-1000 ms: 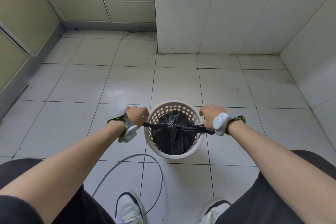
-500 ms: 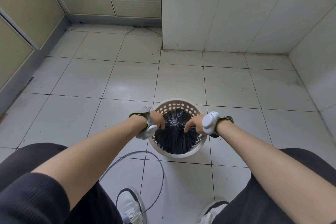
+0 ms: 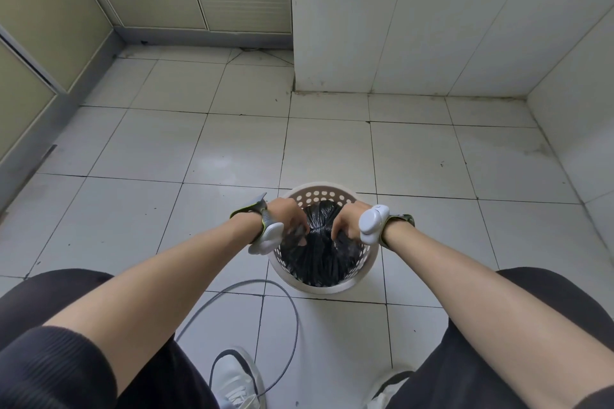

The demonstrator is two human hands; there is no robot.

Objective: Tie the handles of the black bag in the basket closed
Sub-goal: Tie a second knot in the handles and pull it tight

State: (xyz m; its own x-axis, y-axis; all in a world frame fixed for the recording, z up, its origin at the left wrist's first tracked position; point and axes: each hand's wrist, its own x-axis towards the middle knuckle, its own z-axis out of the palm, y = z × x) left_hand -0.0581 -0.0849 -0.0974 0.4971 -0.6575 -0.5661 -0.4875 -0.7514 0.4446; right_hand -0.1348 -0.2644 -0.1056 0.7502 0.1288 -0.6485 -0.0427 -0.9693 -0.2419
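Black bag (image 3: 320, 259) inside white perforated basket (image 3: 332, 289), both hands' grip on top.

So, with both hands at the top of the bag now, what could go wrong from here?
1. The left hand and right hand pinch the black bag at its gathered top; thin plastic could tear if they pull hard.
2. The basket stands free on the tiled floor, so a pull might tip or lift it.
3. A grey cable loops near the shoe; a foot could catch it.
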